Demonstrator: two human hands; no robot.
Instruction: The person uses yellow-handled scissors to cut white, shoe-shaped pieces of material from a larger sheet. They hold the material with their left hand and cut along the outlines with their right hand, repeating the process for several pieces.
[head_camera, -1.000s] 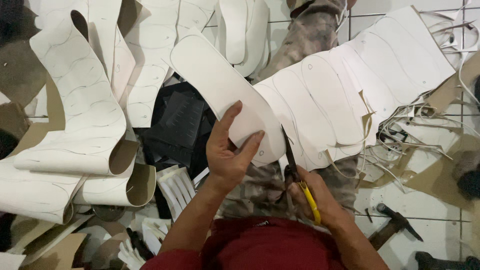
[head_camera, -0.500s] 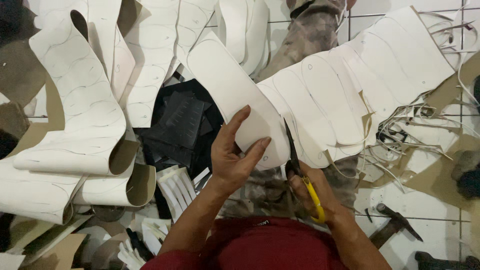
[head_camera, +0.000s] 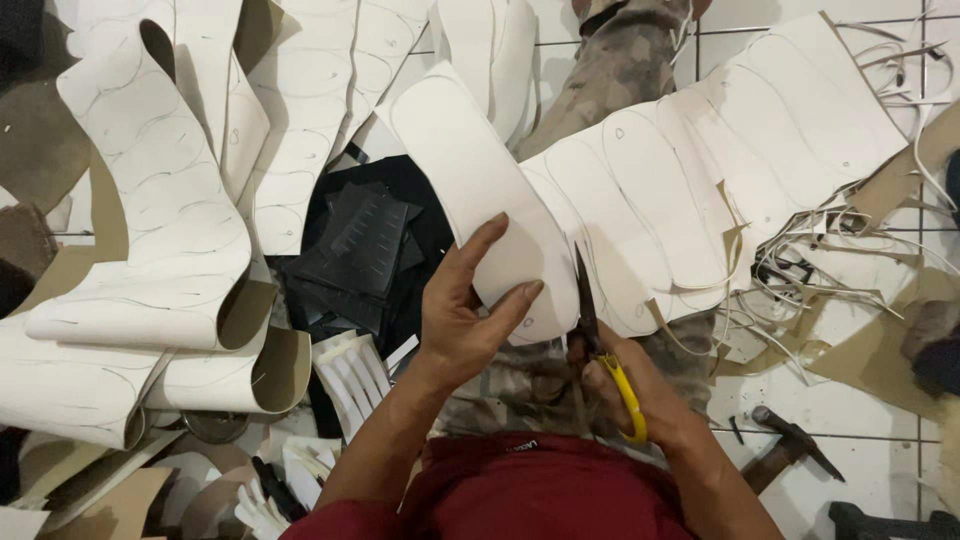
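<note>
A single head-worn camera looks steeply down from close above the person's lap, facing forward over the white tiled floor (head_camera: 860, 400). The forearms enter from the bottom edge, and the floor fills the frame.

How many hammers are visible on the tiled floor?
1: the hammer lies on the floor tiles at the lower right, beside the right hand. Others may be hidden under scraps.

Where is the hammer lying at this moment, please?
In the head view, the hammer lies on the tiled floor at lower right, just right of the right hand holding the yellow-handled scissors.
</note>
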